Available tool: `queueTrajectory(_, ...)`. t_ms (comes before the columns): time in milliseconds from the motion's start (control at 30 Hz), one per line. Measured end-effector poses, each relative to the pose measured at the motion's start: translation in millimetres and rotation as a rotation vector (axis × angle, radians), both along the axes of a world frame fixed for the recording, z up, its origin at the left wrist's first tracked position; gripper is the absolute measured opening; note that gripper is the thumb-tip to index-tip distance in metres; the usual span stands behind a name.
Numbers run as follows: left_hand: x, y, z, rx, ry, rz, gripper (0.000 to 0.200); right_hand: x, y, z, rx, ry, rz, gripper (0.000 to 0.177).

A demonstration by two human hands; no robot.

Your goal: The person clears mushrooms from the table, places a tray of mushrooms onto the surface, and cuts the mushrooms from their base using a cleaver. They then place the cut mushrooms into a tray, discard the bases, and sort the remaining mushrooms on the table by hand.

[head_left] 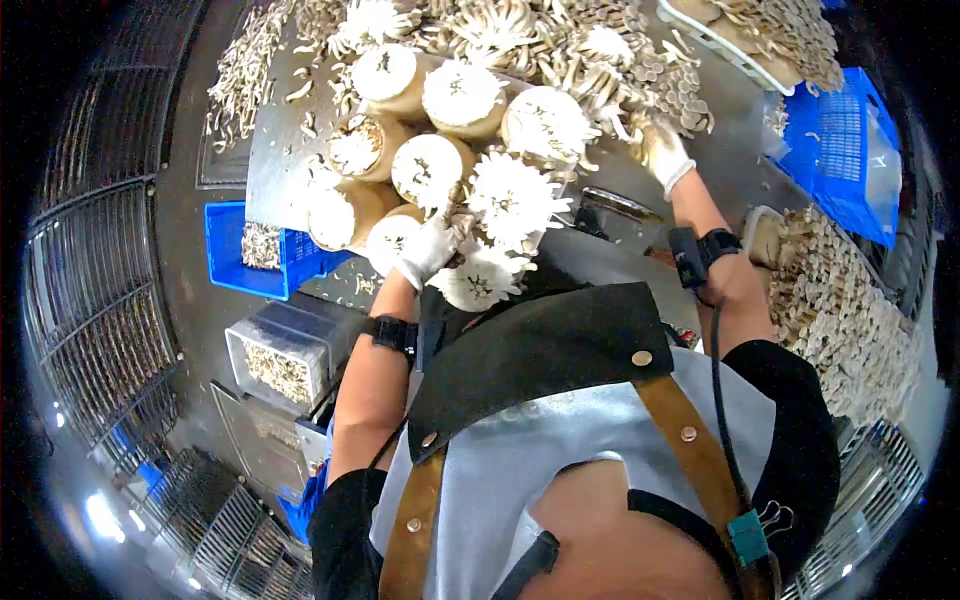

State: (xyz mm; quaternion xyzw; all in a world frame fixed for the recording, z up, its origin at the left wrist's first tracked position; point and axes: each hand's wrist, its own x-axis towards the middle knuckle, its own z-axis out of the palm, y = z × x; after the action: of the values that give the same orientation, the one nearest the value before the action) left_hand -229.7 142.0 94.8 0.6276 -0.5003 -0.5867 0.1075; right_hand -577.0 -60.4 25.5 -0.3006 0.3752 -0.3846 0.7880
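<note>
My left hand (pixel 428 250), in a white glove, is among the cylindrical mushroom grow bags with its fingers curled. The fingertips look brownish, and what they grip is hidden. Beside it are a bag with a white mushroom cluster (pixel 512 203) and, nearer me, another white cluster (pixel 478 280). Further left stands a bag with a bare, cut-looking top (pixel 335 215). My right hand (pixel 660 152), also white-gloved, reaches to the edge of the mushroom pile (pixel 600 85). Its fingers close on mushrooms there, partly hidden by them.
A dark handled tool (pixel 620 204) lies on the metal table (pixel 275 150). Blue crates stand left (pixel 228 250) and right (pixel 845 150). A clear bin (pixel 285 355) holds mushroom pieces. Stacked mushrooms (pixel 840 300) fill the right side, and a white basket (pixel 725 45) stands at the back.
</note>
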Motion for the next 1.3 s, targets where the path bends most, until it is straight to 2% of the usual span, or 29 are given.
queueTrajectory(33, -8.4, 3.2, -15.3, -0.16, -0.029, 0.03, 0.062, -10.4, 2.7, 8.3, 0.24, -0.261, 0.205, 0.034)
queueTrajectory(67, -15.5, 5.6, -28.0, -0.319, -0.06, 0.059, 0.06, 5.6, 11.5, 2.3, 0.312, 0.177, -0.022, 0.034)
queueTrajectory(133, -12.9, -1.8, -30.0, -0.148, -0.089, 0.031, 0.051, 29.2, 7.2, 13.6, 0.192, 0.187, 0.142, 0.041)
queueTrajectory(200, -11.3, -4.2, -34.6, 0.091, 0.25, 0.292, 0.043, 51.9, 5.1, 12.6, 0.079, 0.192, 0.311, 0.05)
queueTrajectory(300, -15.1, -13.9, -25.6, 0.087, -0.13, -0.071, 0.055, 62.0, 33.3, 9.1, 0.134, -0.099, 0.079, 0.082)
queueTrajectory(333, -17.4, -18.3, -24.7, 0.036, -0.279, -0.193, 0.066, 66.2, 41.7, -6.8, 0.032, 0.037, 0.062, 0.083)
queueTrajectory(367, -17.0, -21.1, -24.0, 0.085, -0.219, -0.142, 0.073, 70.3, 49.9, -23.3, -0.063, 0.182, 0.044, 0.084)
queueTrajectory(433, -16.7, -23.1, -18.8, 0.113, -0.2, -0.156, 0.068, 95.3, 79.2, 13.8, 0.029, 0.002, -0.183, 0.071)
queueTrajectory(467, -17.5, -24.8, -14.5, 0.14, -0.188, -0.17, 0.064, 89.5, 75.7, 22.9, 0.031, 0.002, -0.184, 0.071)
queueTrajectory(500, -19.7, -23.9, -10.0, 0.119, -0.253, -0.14, 0.051, 82.8, 73.3, 27.3, 0.014, 0.114, 0.008, 0.056)
queueTrajectory(533, -16.0, -18.9, -18.6, 0.122, -0.254, -0.146, 0.051, 81.9, 75.3, 30.4, 0.142, 0.065, -0.015, 0.042)
queueTrajectory(567, -10.1, -13.1, -33.2, 0.061, -0.193, -0.098, 0.047, 81.1, 77.2, 33.7, 0.271, 0.017, -0.048, 0.029)
queueTrajectory(600, -6.8, -9.5, -41.6, -0.001, -0.131, -0.051, 0.043, 75.6, 79.5, 33.8, 0.271, 0.016, -0.057, 0.029)
queueTrajectory(667, -11.7, -0.7, -30.7, 0.053, -0.075, -0.013, 0.034, 50.3, 88.5, 26.6, -0.048, 0.22, 0.237, 0.024)
queueTrajectory(733, -12.7, 3.1, -31.6, 0.003, 0.13, 0.239, 0.03, 35.7, 103.8, 12.9, 0.287, 0.047, 0.054, 0.016)
queueTrajectory(767, -15.9, 2.4, -14.2, 0.075, 0.067, 0.215, 0.032, 38.8, 112.7, 8.6, 0.459, -0.075, -0.002, 0.017)
queueTrajectory(800, 4.7, 12.3, -47.8, 0.067, 0.528, 0.332, 0.035, 43.6, 118.8, -0.9, 0.63, -0.202, -0.062, 0.018)
queueTrajectory(833, 17.7, 15.8, -52.5, 0.118, 0.75, 0.504, 0.034, 47.8, 123.7, -22.8, 0.637, -0.408, -0.012, 0.013)
queueTrajectory(867, 23.2, 23.8, -52.5, 0.175, 0.97, 0.678, 0.034, 55.7, 125.5, -19.5, 0.682, -0.367, -0.084, 0.016)
queueTrajectory(900, 10.4, 25.1, -33.3, -0.028, 0.403, 0.633, 0.031, 61.1, 124.1, -8.1, 0.644, -0.374, -0.074, 0.018)
queueTrajectory(967, 2.5, -0.1, -13.5, -0.316, -0.169, 0.444, 0.026, 67.3, 116.7, 1.4, 0.581, -0.351, -0.015, 0.022)
queueTrajectory(1000, 3.8, -21.3, -23.5, -0.363, -0.223, 0.46, 0.026, 69.4, 111.5, 0.2, 0.555, -0.319, 0.036, 0.024)
queueTrajectory(1067, -24.8, -79.0, 22.1, -0.526, -0.401, 0.159, 0.031, 72.4, 105.8, 19.5, 0.561, -0.279, 0.027, 0.022)
queueTrajectory(1133, -35.0, -123.8, 0.4, -0.381, -0.564, -0.27, 0.034, 75.6, 93.8, 25.1, 0.671, -0.181, 0.14, 0.026)
queueTrajectory(1167, -41.9, -140.9, -15.9, -0.296, -0.596, -0.432, 0.03, 93.6, 90.8, 50.9, 0.68, 0.011, 0.049, 0.028)
queueTrajectory(1200, -47.4, -153.2, -37.5, -0.209, -0.626, -0.595, 0.027, 100.3, 91.2, 19.1, 0.459, 0.037, 0.168, 0.029)
queueTrajectory(1233, -35.3, -164.2, -67.5, -0.3, -0.58, -1.029, 0.036, 106.7, 91.5, -12.9, 0.234, 0.066, 0.252, 0.03)
queueTrajectory(1267, -34.4, -168.2, -54.5, -0.444, -0.465, -1.231, 0.038, 126.4, 96.3, -20.9, 0.336, -0.038, 0.192, 0.028)
queueTrajectory(1300, -33.3, -156.2, -33.8, -0.371, -0.466, -0.958, 0.04, 148.2, 95.4, -22.2, 0.427, -0.145, 0.128, 0.028)
